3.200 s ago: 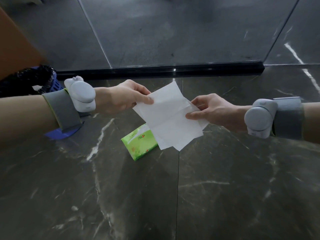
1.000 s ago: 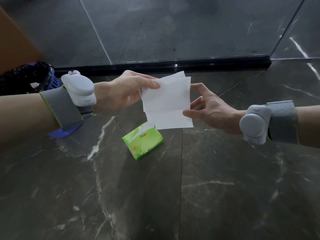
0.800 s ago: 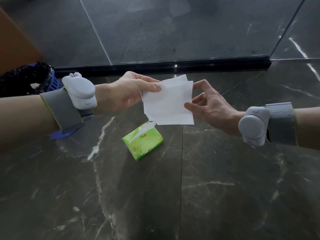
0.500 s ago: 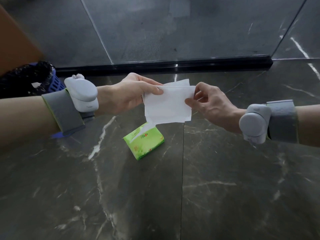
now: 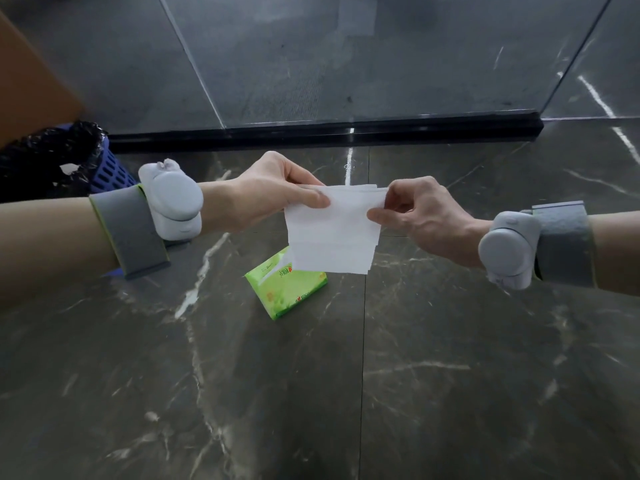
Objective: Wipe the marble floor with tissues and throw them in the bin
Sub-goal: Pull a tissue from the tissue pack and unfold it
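Note:
A folded white tissue [image 5: 332,233] hangs in the air between my hands, above the dark marble floor [image 5: 311,393]. My left hand [image 5: 270,192] pinches its upper left corner. My right hand [image 5: 415,213] pinches its upper right edge between thumb and fingers. Under the tissue a green tissue pack [image 5: 287,289] lies on the floor, its top partly hidden by the tissue. A blue bin [image 5: 107,164] lined with a black bag stands at the far left, behind my left forearm.
A black threshold strip [image 5: 346,133] with glass panels [image 5: 346,57] above it closes off the floor ahead. A brown panel [image 5: 31,81] stands at the upper left beside the bin. Both wrists carry grey bands with white devices.
The unfolded tissue has been folded into a smaller rectangle. My right hand went from open fingers at its right edge to pinching the top right edge. Both hands dropped slightly.

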Action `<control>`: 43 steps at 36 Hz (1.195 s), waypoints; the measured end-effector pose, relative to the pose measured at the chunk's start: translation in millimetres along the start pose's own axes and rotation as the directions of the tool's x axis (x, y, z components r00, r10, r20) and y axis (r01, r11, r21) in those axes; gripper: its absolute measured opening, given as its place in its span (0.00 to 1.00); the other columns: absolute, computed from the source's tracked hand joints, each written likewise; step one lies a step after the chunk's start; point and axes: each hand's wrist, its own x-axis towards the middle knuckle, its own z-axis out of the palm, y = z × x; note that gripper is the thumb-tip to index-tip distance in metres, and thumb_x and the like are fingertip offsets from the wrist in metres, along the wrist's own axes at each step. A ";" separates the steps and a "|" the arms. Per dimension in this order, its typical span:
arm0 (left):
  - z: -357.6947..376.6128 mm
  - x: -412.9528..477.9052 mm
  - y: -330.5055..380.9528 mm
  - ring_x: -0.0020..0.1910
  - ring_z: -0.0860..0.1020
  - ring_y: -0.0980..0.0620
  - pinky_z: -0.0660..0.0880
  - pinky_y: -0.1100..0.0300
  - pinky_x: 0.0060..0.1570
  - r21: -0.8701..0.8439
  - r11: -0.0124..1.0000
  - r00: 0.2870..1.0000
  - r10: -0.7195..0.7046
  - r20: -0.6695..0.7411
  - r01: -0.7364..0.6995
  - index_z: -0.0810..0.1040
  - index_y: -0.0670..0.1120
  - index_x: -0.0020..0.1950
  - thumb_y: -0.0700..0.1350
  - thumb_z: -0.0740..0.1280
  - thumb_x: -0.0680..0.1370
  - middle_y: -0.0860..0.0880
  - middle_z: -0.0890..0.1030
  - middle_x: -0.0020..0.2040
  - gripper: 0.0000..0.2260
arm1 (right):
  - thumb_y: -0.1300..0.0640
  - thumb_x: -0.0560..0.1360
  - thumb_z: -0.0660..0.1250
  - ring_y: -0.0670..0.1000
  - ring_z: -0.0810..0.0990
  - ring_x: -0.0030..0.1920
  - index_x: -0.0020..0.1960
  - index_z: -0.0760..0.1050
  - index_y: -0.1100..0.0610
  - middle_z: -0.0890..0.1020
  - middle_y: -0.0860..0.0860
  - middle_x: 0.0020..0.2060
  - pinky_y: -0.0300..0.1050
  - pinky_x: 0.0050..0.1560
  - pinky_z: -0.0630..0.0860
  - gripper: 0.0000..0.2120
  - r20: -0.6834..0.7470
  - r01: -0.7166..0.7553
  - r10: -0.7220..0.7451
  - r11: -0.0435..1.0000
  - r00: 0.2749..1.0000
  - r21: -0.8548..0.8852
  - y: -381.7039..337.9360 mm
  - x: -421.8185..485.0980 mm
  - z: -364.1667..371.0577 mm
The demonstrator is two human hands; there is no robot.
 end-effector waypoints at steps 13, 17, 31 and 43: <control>2.4 -0.3 -1.7 0.46 0.84 0.53 0.81 0.61 0.53 -0.038 0.999 0.999 -0.024 -0.025 0.023 0.88 0.41 0.55 0.40 0.78 0.75 0.42 0.88 0.50 0.09 | 0.50 0.69 0.81 0.51 0.84 0.39 0.39 0.83 0.55 0.86 0.51 0.37 0.46 0.46 0.83 0.10 0.012 -0.044 0.043 0.997 0.999 0.060 0.8 -0.1 -0.3; 2.5 -0.2 -1.5 0.46 0.84 0.51 0.81 0.58 0.53 -0.059 0.998 0.999 -0.037 -0.031 0.036 0.87 0.41 0.55 0.42 0.77 0.75 0.41 0.88 0.51 0.10 | 0.51 0.67 0.83 0.55 0.86 0.43 0.41 0.84 0.56 0.87 0.52 0.39 0.49 0.48 0.84 0.11 0.018 -0.074 0.072 0.993 0.997 0.094 2.2 0.7 -1.6; 2.8 -0.5 0.2 0.43 0.86 0.48 0.81 0.60 0.39 -0.184 0.982 0.998 -0.049 -0.026 0.044 0.80 0.43 0.58 0.38 0.77 0.76 0.41 0.87 0.52 0.12 | 0.52 0.66 0.83 0.47 0.83 0.39 0.58 0.78 0.51 0.87 0.49 0.42 0.41 0.42 0.76 0.24 0.116 -0.216 0.198 0.960 0.973 0.176 -9.3 -4.2 -0.8; 2.9 3.4 -1.0 0.46 0.87 0.48 0.85 0.57 0.46 -0.346 0.932 0.979 -0.163 -0.125 0.111 0.79 0.42 0.63 0.37 0.77 0.75 0.41 0.87 0.55 0.17 | 0.62 0.66 0.83 0.54 0.88 0.50 0.52 0.87 0.56 0.89 0.49 0.46 0.48 0.58 0.83 0.15 0.313 -0.178 0.118 0.969 0.942 0.170 -5.2 -8.8 1.8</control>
